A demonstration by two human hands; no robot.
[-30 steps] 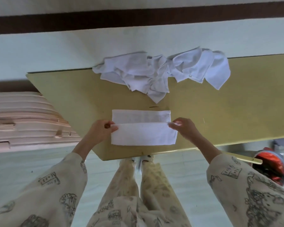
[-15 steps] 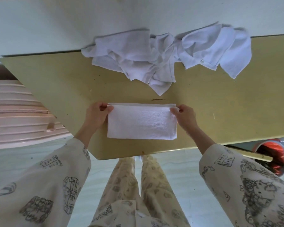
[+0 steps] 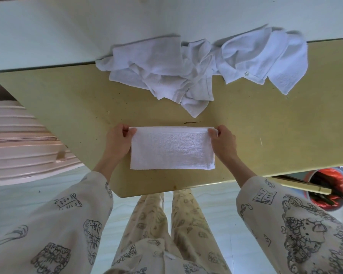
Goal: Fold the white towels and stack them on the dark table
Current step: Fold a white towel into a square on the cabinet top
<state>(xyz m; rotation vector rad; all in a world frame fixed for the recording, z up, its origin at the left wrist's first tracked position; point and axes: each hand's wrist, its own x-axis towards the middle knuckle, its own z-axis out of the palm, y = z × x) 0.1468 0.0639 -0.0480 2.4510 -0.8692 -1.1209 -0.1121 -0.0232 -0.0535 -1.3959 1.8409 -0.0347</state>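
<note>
Towel [image 3: 171, 148] flat on bench [image 3: 265, 135], near front edge, folded to a long rectangle, doubled layers met at far edge. Pinched at both far corners: left hand [image 3: 118, 143] on left corner, thumb on top and fingers curled beneath; right hand [image 3: 223, 142] on right corner, same pinch. Corner grip probably to keep layers squared and far edges matched before release or next fold. Short ends free, so likely next fold end to end. Near edge flat, slightly ragged at right corner.

Pile [image 3: 196, 68] of unfolded towels at back of bench, against wall, well apart from folded one; kept clear of working patch in front. No stack in view; bench yellowish, not dark, so stacking place likely elsewhere, unseen.

Off bench: pale slatted object [image 3: 22, 143] left, red bin [image 3: 329, 184] lower right.

Versus 1.0 s ago: then near half only partly carried over, a strip of lower layer exposed beyond; now none exposed, edges aligned. Versus 0.5 s ago: fold already closed; hands at same corners, little change. View tipped down; pile lies nearer top of frame than 1.0 s ago.
</note>
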